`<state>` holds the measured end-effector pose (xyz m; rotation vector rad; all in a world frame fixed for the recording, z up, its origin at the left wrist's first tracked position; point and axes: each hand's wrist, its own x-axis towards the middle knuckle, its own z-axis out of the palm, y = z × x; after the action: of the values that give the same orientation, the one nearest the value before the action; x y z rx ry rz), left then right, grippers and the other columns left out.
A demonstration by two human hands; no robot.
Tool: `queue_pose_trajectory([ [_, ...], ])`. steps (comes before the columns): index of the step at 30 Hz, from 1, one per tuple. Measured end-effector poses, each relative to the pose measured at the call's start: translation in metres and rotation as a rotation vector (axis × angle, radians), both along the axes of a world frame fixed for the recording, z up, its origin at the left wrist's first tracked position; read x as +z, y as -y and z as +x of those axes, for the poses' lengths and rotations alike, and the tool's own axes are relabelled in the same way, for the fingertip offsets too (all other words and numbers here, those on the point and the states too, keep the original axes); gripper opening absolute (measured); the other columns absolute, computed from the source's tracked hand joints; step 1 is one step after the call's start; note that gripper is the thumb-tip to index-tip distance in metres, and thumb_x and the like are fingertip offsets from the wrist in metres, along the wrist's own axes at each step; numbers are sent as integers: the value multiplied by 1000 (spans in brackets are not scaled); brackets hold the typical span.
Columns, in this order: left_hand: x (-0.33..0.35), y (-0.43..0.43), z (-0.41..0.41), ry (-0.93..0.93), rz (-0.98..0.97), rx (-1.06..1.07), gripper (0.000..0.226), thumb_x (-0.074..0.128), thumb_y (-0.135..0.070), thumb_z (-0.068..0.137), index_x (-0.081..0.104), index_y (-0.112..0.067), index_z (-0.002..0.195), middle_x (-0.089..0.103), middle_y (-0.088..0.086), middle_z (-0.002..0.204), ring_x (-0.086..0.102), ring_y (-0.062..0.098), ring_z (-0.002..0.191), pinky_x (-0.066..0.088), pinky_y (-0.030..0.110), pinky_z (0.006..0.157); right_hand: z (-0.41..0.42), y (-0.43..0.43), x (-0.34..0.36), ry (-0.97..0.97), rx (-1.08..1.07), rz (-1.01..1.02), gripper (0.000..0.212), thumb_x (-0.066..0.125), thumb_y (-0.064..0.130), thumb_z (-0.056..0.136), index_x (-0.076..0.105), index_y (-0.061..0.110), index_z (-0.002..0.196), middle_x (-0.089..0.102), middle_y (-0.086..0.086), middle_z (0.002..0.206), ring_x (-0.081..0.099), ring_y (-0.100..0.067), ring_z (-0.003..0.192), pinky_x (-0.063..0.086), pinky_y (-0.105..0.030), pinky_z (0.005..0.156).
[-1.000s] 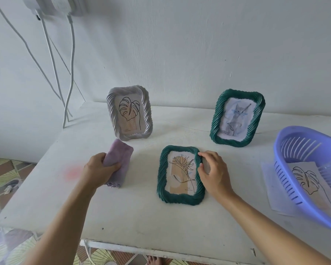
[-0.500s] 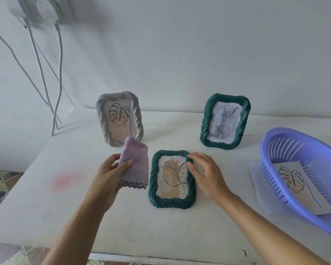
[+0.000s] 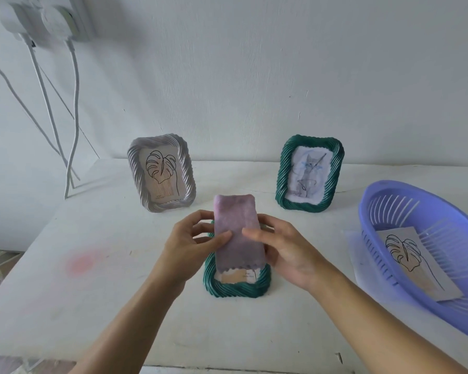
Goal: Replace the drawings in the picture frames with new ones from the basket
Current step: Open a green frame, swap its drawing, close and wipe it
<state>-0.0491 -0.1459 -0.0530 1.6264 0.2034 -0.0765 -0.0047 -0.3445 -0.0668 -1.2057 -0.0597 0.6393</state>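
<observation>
1. Both hands hold a folded purple-pink fleecy cloth (image 3: 237, 233) in the air above the middle of the white bench (image 3: 119, 292).
2. The left hand (image 3: 189, 247) grips the cloth's left edge, thumb on the front and fingers curled behind.
3. The right hand (image 3: 287, 249) grips the right edge the same way, its thumb pressed on the front of the cloth.
4. The cloth hangs upright with its scalloped lower edge down, and it hides most of a dark green twisted-rope picture frame (image 3: 238, 287) lying flat on the bench below it.
5. Only the near end of that flat frame shows, with a strip of its drawing (image 3: 237, 276) on tan and white paper.
6. A grey twisted-rope picture frame (image 3: 161, 172) stands upright at the back left of the bench, near the wall, and holds a line drawing of a split leaf (image 3: 161, 171).
7. A second dark green twisted-rope frame (image 3: 310, 172) stands upright at the back right and holds a pale blue-grey drawing (image 3: 307, 175) that looks like a cat.
8. A lilac slotted plastic basket (image 3: 389, 201) sits at the right of the bench, on a sheet of white paper (image 3: 353, 249).
9. Inside the basket lies a loose leaf drawing on grey paper (image 3: 408, 255).
10. White cables (image 3: 73, 117) hang down the wall at the left from a socket block (image 3: 38, 17).
11. A faint pink stain (image 3: 83, 263) marks the bench to the left of the hands.
</observation>
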Motion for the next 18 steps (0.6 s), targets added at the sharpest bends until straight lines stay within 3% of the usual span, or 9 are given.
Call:
queue_pose_trajectory([
  [3, 0, 3, 0, -6, 35, -23, 35, 82, -21, 80, 66, -18, 111, 76, 7, 98, 75, 29, 84, 59, 39, 73, -3, 1, 0, -29, -65, -41, 42, 76, 6, 81, 63, 3, 121, 70, -22, 116, 66, -39, 111, 45, -57, 103],
  [10, -9, -4, 6, 12, 100, -10, 39, 82, -9, 79, 62, -20, 111, 76, 3, 97, 76, 22, 80, 56, 21, 65, -2, 9, -5, -31, -230, -79, 31, 73, 2, 83, 65, 2, 113, 73, -19, 109, 68, -38, 106, 53, -48, 92],
  [12, -22, -18, 8, 40, 284, -34, 37, 80, -17, 83, 61, -26, 113, 75, -3, 102, 74, 15, 90, 57, 27, 75, 1, 17, -9, 76, -297, -191, 28, 76, 7, 82, 68, 8, 108, 74, -12, 105, 69, -34, 104, 54, -46, 89],
  [14, -37, -36, 9, 99, 660, -153, 40, 72, -41, 88, 57, -36, 124, 67, -15, 123, 63, 9, 113, 52, 36, 95, 5, 27, -14, 246, -365, -360, 24, 77, 13, 81, 70, 17, 103, 75, -2, 99, 70, -23, 98, 55, -40, 85],
  [16, -50, -49, 7, 89, 929, -339, 62, 49, -71, 87, 43, -44, 143, 43, -22, 150, 38, 8, 139, 37, 46, 112, 10, 35, -19, 412, -419, -538, 13, 74, 11, 83, 68, 18, 93, 71, -1, 85, 66, -18, 80, 50, -26, 71],
  [18, -60, -56, 5, 25, 1040, -486, 78, 25, -82, 84, 21, -47, 154, 13, -28, 162, 9, 4, 150, 22, 50, 117, 16, 38, -24, 584, -455, -715, 12, 70, 8, 83, 67, 17, 90, 64, 0, 73, 55, -14, 65, 41, -16, 60],
])
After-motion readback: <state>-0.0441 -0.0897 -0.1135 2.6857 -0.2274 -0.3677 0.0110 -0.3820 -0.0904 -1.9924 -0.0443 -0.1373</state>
